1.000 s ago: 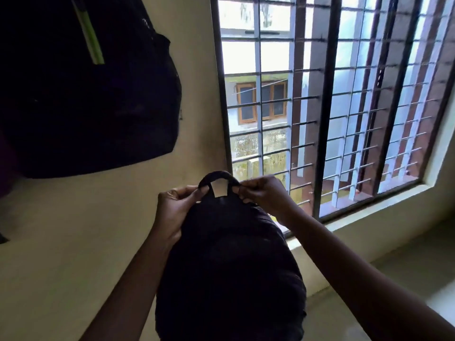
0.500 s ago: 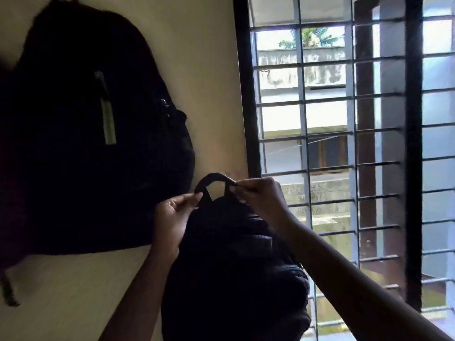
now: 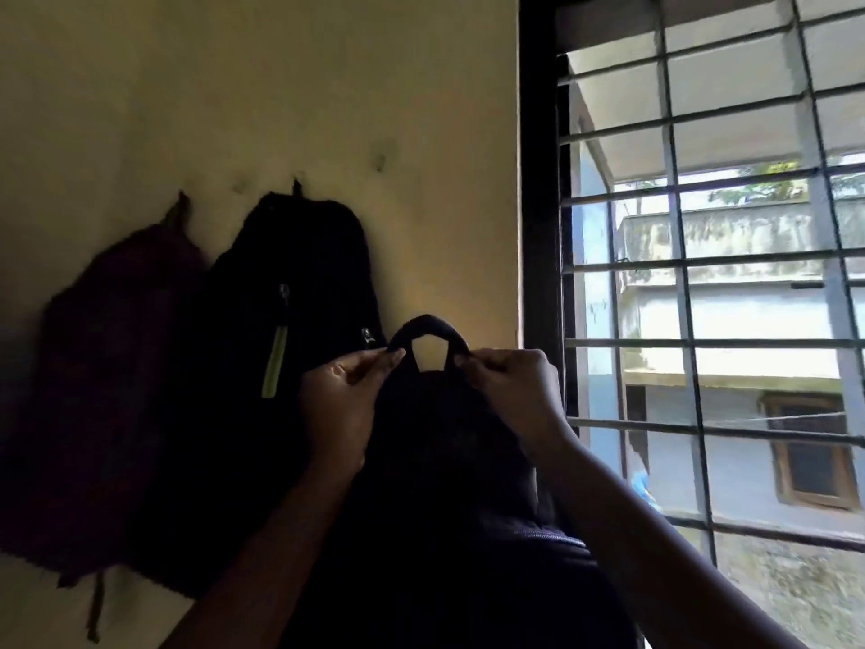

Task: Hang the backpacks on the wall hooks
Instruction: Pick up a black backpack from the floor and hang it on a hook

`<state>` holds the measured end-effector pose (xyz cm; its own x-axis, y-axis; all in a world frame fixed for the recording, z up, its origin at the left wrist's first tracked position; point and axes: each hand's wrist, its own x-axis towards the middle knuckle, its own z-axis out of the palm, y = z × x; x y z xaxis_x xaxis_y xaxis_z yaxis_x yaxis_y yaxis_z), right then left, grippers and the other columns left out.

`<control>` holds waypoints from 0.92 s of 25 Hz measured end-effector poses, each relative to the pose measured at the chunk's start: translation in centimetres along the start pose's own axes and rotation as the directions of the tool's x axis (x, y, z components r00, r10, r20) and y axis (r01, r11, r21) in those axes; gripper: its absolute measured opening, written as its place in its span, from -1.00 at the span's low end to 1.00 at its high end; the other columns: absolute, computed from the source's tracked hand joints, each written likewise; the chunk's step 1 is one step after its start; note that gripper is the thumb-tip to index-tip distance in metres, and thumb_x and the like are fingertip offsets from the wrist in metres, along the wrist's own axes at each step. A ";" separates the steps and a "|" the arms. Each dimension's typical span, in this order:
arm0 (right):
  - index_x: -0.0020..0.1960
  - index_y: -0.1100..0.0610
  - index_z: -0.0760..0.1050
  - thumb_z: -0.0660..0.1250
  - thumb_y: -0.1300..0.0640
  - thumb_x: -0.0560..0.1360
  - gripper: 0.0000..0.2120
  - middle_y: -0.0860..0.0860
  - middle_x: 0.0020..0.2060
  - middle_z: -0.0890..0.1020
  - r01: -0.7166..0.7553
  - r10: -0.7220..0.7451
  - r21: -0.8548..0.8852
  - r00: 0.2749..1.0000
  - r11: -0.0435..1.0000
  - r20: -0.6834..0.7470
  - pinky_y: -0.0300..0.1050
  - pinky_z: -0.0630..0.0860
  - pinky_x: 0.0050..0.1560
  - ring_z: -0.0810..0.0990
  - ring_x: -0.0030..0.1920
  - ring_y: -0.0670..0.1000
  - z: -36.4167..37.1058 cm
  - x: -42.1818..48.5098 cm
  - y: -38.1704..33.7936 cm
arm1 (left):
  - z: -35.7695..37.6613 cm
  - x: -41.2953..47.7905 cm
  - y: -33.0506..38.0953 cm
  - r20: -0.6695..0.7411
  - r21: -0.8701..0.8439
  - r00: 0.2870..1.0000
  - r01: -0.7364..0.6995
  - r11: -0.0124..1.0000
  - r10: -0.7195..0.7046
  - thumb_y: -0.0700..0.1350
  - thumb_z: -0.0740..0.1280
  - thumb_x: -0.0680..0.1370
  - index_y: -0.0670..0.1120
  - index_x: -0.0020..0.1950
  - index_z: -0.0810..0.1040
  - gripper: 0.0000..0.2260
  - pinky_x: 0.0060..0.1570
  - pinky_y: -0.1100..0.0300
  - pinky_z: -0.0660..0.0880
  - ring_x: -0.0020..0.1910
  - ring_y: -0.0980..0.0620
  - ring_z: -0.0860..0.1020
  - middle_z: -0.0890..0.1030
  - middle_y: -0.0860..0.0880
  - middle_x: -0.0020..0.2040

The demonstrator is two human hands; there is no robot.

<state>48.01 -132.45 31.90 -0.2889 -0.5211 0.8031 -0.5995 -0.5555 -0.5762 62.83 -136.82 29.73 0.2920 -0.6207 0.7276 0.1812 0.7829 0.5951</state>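
Left hand (image 3: 341, 405) and right hand (image 3: 510, 391) pinch the black backpack (image 3: 444, 508) by its top loop (image 3: 427, 327), below the free hook (image 3: 380, 162); soft, saggy, likely weighty.

Wall (image 3: 327, 86), upper left: pale yellow. Left backpack (image 3: 107, 391): apparently dark maroon. Middle backpack (image 3: 290, 283): black, lime-green zip stripe (image 3: 276, 363). Held backpack (image 3: 444, 484): black.

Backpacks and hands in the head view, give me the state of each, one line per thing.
Maroon backpack: hanging on the wall.
Black backpack with green zipper strip: hanging on the wall, beside the maroon one.
Dark backpack in hand: held up, not hung.
Top loop: spread open between both hands.
Left hand: pinching the loop.
Right hand: pinching the loop.
Free hook: empty.
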 end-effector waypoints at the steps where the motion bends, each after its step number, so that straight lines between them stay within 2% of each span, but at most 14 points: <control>1: -0.12 0.00 0.70 0.42 0.05 0.40 -0.90 0.01 -0.27 0.73 0.024 -0.024 0.008 0.999 1.000 -0.023 -0.20 0.55 -0.16 0.65 -0.22 -0.11 0.0 1.2 -0.6 | 0.5 1.2 0.8 0.010 0.018 0.999 -0.031 0.999 0.030 -0.12 0.43 0.41 -0.04 -0.16 0.63 -0.96 -0.24 0.32 0.51 -0.24 0.13 0.60 0.63 0.07 -0.25; 3: -0.09 0.02 0.70 0.42 0.04 0.41 -0.87 0.03 -0.20 0.74 0.086 -0.086 -0.004 0.994 0.996 -0.070 -0.25 0.53 -0.15 0.66 -0.22 -0.11 0.4 3.5 -1.6 | 1.2 3.8 1.9 0.035 0.045 0.993 -0.115 0.992 0.113 -0.12 0.39 0.44 -0.10 -0.14 0.64 -0.93 -0.21 0.28 0.52 -0.24 0.09 0.59 0.64 0.03 -0.26; 5: -0.09 0.04 0.70 0.41 0.03 0.41 -0.85 0.07 -0.19 0.74 0.136 -0.137 -0.020 0.984 0.991 -0.110 -0.23 0.51 -0.16 0.67 -0.20 -0.05 1.0 5.7 -2.5 | 2.0 6.2 2.6 0.044 0.044 0.983 -0.178 0.983 0.176 -0.11 0.37 0.46 -0.07 -0.17 0.64 -0.93 -0.14 0.15 0.54 -0.23 0.02 0.61 0.66 -0.04 -0.25; 7: -0.10 0.04 0.70 0.40 0.03 0.42 -0.85 0.04 -0.20 0.74 0.181 -0.182 -0.019 0.974 0.983 -0.133 -0.21 0.51 -0.17 0.68 -0.18 -0.04 1.7 8.2 -3.5 | 2.7 8.7 3.1 0.021 0.030 0.974 -0.226 0.974 0.226 -0.10 0.37 0.47 -0.10 -0.12 0.65 -0.89 -0.16 0.17 0.55 -0.24 0.05 0.62 0.67 -0.02 -0.26; 9: -0.12 0.04 0.71 0.40 0.05 0.41 -0.87 0.03 -0.23 0.74 0.226 -0.226 -0.024 0.961 0.974 -0.158 -0.31 0.46 -0.30 0.68 -0.20 -0.04 2.8 10.9 -4.8 | 3.1 11.6 3.4 -0.029 0.065 0.960 -0.276 0.959 0.278 -0.08 0.36 0.48 -0.13 -0.07 0.66 -0.85 -0.20 0.23 0.54 -0.25 0.12 0.61 0.65 0.04 -0.27; 12: -0.21 0.06 0.71 0.42 0.07 0.37 -0.89 0.08 -0.28 0.74 0.270 -0.268 -0.022 0.940 0.963 -0.210 -0.30 0.46 -0.33 0.69 -0.18 0.01 4.4 15.0 -6.9 | 3.7 16.5 4.0 -0.071 0.064 0.944 -0.318 0.946 0.322 -0.04 0.36 0.47 -0.16 -0.03 0.66 -0.79 -0.11 0.13 0.57 -0.20 0.03 0.63 0.68 -0.06 -0.21; 15: -0.25 0.10 0.71 0.42 0.10 0.35 -0.89 0.14 -0.27 0.73 0.258 -0.259 -0.039 0.934 0.965 -0.245 -0.16 0.55 -0.20 0.68 -0.16 0.08 5.6 18.7 -8.3 | 4.8 20.7 4.4 -0.094 0.150 0.919 -0.367 0.918 0.383 -0.04 0.36 0.48 -0.19 -0.03 0.66 -0.76 -0.22 0.25 0.46 -0.22 0.04 0.58 0.66 -0.07 -0.19; 17: -0.24 0.11 0.71 0.42 0.12 0.34 -0.89 0.14 -0.28 0.73 0.273 -0.280 -0.064 0.923 0.960 -0.265 -0.13 0.56 -0.20 0.68 -0.17 0.08 6.6 20.7 -8.9 | 5.4 23.3 4.3 -0.088 0.193 0.896 -0.414 0.890 0.436 -0.04 0.35 0.49 -0.20 -0.05 0.66 -0.76 -0.29 0.30 0.40 -0.22 0.03 0.57 0.68 -0.12 -0.17; 20: -0.17 0.12 0.71 0.41 0.16 0.35 -0.88 0.13 -0.25 0.73 0.297 -0.314 -0.102 0.907 0.949 -0.282 -0.11 0.58 -0.21 0.67 -0.20 0.07 8.1 23.2 -9.8 | 5.8 26.7 4.0 -0.104 0.265 0.862 -0.457 0.849 0.496 -0.04 0.32 0.51 -0.21 -0.06 0.66 -0.74 -0.38 0.51 0.29 -0.23 0.09 0.53 0.70 -0.15 -0.12; 22: -0.12 0.11 0.70 0.41 0.14 0.37 -0.86 0.12 -0.18 0.73 0.305 -0.333 -0.140 0.899 0.942 -0.283 -0.12 0.56 -0.16 0.64 -0.19 0.06 9.0 24.8 -10.6 | 5.9 28.6 3.8 -0.132 0.281 0.841 -0.476 0.833 0.525 -0.04 0.30 0.52 -0.21 -0.05 0.66 -0.74 -0.41 0.48 0.30 -0.23 0.11 0.50 0.70 -0.15 -0.11; 23: -0.10 0.11 0.70 0.40 0.13 0.38 -0.85 0.12 -0.15 0.73 0.312 -0.346 -0.159 0.895 0.937 -0.282 -0.13 0.54 -0.15 0.64 -0.16 0.08 9.5 25.5 -10.8 | 6.0 29.5 3.7 -0.137 0.285 0.837 -0.479 0.831 0.529 -0.03 0.29 0.53 -0.22 -0.05 0.66 -0.73 -0.38 0.38 0.33 -0.22 0.10 0.50 0.69 -0.16 -0.09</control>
<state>54.25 -145.93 57.21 -0.2616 -0.0909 0.9609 -0.7706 -0.5798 -0.2647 66.52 -152.48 55.40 0.4688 -0.0995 0.8777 -0.2568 0.9354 0.2432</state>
